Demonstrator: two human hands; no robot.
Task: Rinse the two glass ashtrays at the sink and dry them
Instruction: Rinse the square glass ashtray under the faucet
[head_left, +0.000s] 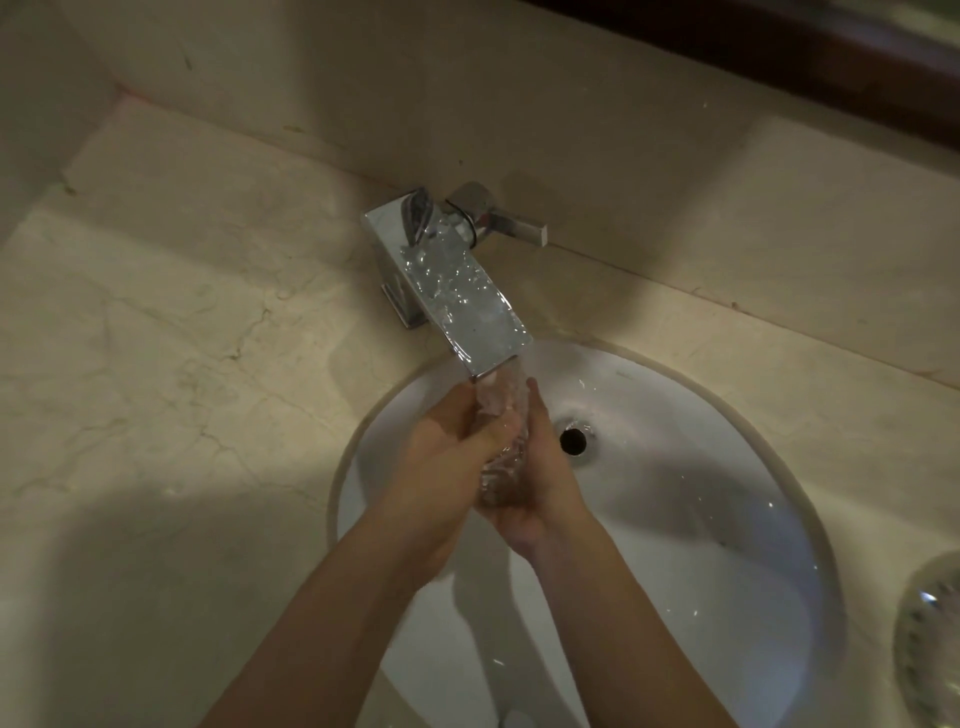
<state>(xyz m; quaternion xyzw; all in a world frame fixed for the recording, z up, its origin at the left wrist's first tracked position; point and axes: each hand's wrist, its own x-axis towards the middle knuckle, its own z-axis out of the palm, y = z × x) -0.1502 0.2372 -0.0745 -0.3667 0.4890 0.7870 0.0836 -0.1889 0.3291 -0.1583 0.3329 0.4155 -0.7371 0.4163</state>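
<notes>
A clear glass ashtray (503, 462) stands on edge between my two hands, over the white sink basin (691, 525). Water pours from the flat chrome tap (457, 291) straight onto its upper edge. My left hand (441, 457) presses against its left face, fingers curled round the glass. My right hand (540, 483) cups it from the right and underneath. The second glass ashtray (932, 629) lies on the counter at the right edge, partly cut off by the frame.
The tap's lever (511, 221) points right at the back wall. The drain hole (573, 440) sits just right of my hands. Beige marble counter (156, 364) spreads to the left of the basin.
</notes>
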